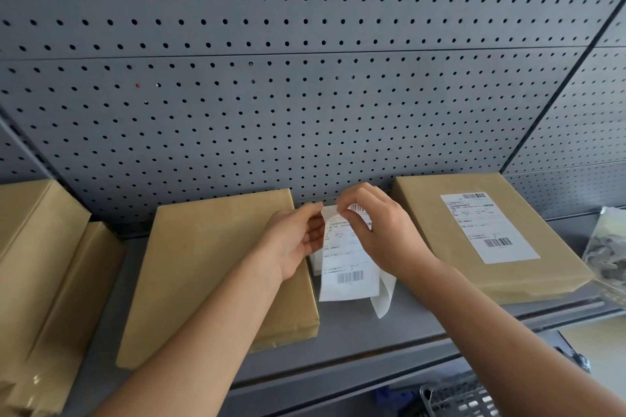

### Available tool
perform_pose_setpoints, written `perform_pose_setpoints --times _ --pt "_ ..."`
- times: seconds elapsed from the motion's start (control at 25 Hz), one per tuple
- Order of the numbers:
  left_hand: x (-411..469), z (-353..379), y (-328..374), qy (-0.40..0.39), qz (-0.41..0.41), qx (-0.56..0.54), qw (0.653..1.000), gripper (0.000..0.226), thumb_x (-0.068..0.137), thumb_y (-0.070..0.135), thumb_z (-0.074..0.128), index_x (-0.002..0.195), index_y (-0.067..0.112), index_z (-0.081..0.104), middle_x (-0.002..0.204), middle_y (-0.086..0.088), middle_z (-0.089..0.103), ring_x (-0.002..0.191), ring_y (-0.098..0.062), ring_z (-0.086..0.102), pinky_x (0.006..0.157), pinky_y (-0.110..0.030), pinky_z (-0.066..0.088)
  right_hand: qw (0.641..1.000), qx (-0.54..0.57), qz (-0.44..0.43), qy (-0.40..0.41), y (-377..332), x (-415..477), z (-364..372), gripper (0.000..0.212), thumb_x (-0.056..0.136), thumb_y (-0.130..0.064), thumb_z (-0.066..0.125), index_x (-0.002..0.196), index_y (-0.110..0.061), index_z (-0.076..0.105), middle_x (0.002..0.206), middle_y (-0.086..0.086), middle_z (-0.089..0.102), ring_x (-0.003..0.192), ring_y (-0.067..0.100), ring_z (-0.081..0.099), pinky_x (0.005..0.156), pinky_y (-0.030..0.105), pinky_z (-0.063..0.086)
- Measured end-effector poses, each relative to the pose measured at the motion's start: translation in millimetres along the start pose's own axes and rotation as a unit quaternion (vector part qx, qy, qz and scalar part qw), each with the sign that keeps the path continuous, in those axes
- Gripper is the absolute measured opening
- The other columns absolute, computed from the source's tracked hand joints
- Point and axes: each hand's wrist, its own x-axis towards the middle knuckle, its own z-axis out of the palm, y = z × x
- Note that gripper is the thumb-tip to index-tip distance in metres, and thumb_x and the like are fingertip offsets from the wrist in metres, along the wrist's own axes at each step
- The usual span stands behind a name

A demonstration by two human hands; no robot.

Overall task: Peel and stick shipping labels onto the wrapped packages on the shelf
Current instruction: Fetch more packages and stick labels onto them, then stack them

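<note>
Starting at the left edge of the frame, stacked brown paper parcels [40, 247] sit on the grey shelf [372, 335]. Beside them, centre-left, lies an unlabelled wrapped package [210, 264]. My left hand [294, 240] reaches over its right edge, fingers pinching the top left corner of a shipping label [345, 267] that hangs at centre frame. My right hand [382, 234] pinches the label's top too, and a backing strip [384, 294] curls below. Further right lies a labelled package [423, 213] bearing a stuck label [487, 227], with a clear plastic bag [606, 254] at the right edge.
</note>
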Motion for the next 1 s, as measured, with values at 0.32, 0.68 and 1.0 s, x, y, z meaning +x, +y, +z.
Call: perform_pose_setpoints --times 0.32,0.68,1.0 --pt "-7 2 -2 -0.051 0.042 0.032 0.997 0.024 0.096 0.032 0.067 0.101 0.009 0.064 0.095 -0.015 0.078 0.084 -0.027 0.072 0.084 -0.041 0.057 0.999 -0.023 0.025 0.035 -2 0 -4 0.011 0.094 -0.004 0.060 0.096 -0.015 0.062 0.094 -0.007 0.064 0.093 0.018 0.057 0.073 0.039 0.053" --pt "-5 4 -8 0.005 0.130 0.105 0.986 0.015 0.093 0.012 0.070 0.106 0.017 0.069 0.093 -0.011 0.077 0.074 -0.020 0.071 0.067 -0.032 0.057 0.999 -0.019 0.033 0.034 -9 -5 -13 0.013 0.093 -0.001 0.060 0.096 -0.013 0.062 0.093 -0.013 0.058 0.087 0.012 0.055 0.068 0.029 0.049" --pt "1 6 -8 0.041 0.137 0.158 0.977 0.022 0.095 0.002 0.064 0.103 0.020 0.073 0.094 -0.012 0.076 0.063 -0.019 0.072 0.044 -0.025 0.051 0.997 0.028 0.049 0.053 -17 -7 -35 0.013 0.095 0.001 0.056 0.095 -0.012 0.059 0.084 -0.026 0.048 0.069 -0.004 0.049 0.061 0.011 0.034"
